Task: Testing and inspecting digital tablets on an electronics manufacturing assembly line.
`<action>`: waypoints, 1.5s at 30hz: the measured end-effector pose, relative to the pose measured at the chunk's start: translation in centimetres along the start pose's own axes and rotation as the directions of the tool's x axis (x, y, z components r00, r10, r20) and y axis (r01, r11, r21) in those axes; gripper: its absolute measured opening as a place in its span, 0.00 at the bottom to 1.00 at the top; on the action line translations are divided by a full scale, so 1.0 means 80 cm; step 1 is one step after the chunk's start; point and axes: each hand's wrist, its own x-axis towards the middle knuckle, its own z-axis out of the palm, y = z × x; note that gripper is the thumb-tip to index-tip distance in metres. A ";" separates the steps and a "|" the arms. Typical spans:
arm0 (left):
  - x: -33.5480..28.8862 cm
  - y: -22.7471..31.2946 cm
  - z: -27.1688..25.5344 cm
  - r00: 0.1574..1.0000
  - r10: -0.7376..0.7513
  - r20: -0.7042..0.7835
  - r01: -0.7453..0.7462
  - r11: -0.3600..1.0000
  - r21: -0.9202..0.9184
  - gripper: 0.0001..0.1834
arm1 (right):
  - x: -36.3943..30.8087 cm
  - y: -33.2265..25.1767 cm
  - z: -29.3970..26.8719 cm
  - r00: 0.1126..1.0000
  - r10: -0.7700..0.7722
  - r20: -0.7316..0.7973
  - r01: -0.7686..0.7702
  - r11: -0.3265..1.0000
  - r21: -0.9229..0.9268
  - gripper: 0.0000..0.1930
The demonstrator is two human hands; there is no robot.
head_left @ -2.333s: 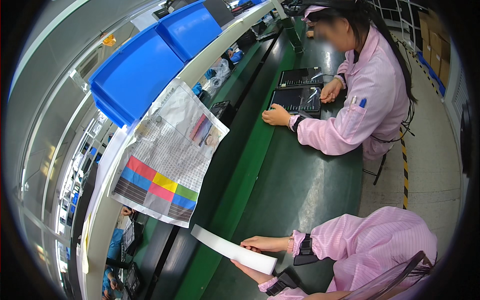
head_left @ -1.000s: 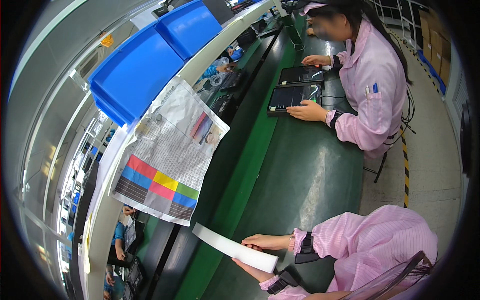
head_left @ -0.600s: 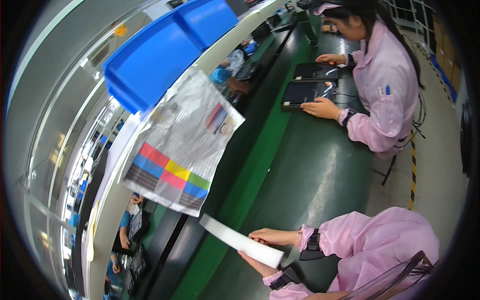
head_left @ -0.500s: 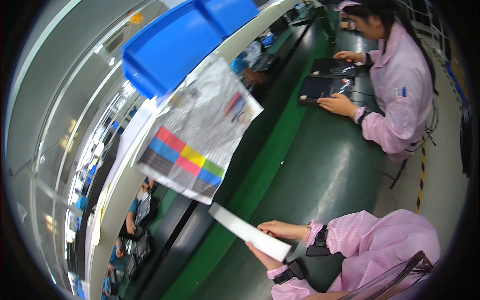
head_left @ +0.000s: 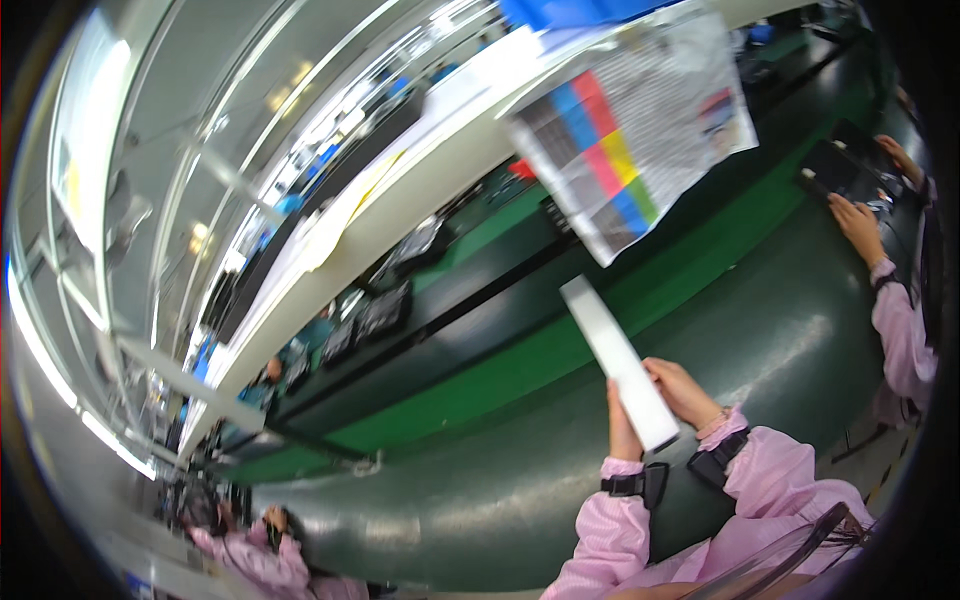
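Observation:
A long, narrow white box (head_left: 622,365) is held between my two hands above the green table (head_left: 480,500). Its near end lies between my wrists and its far end tilts up and away to the left. My left hand (head_left: 624,432) grips the left side close to the near end, its fingers partly hidden by the box. On the other side, my right hand (head_left: 683,389) closes its fingers on the right edge, a little farther along. Black straps circle both wrists over pink sleeves.
A sheet with coloured blocks (head_left: 640,130) hangs from a white shelf (head_left: 440,170), which carries a blue bin (head_left: 590,12). Black devices (head_left: 375,310) lie beyond, under the shelf. A co-worker's hands (head_left: 858,228) are on a black device (head_left: 840,172) at right; another person (head_left: 255,555) sits lower left.
The view has swung left, so the co-worker, sheet and bin appear farther right. A person at lower left has come into view. Both my hands still hold the white box, now pointing more steeply away.

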 end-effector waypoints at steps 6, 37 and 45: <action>0.001 0.008 0.005 0.993 0.035 0.115 -0.029 0.998 -0.052 0.29 | -0.011 -0.021 0.022 0.999 0.001 0.041 -0.001 1.000 0.003 0.13; -0.002 0.008 0.008 0.994 0.026 0.104 -0.020 0.998 -0.058 0.28 | -0.014 -0.021 0.023 1.000 0.006 0.024 -0.006 1.000 -0.004 0.11; -0.005 0.010 0.010 0.993 0.029 0.113 -0.025 0.999 -0.034 0.28 | -0.011 -0.018 0.016 0.999 -0.004 0.051 0.004 1.000 0.007 0.11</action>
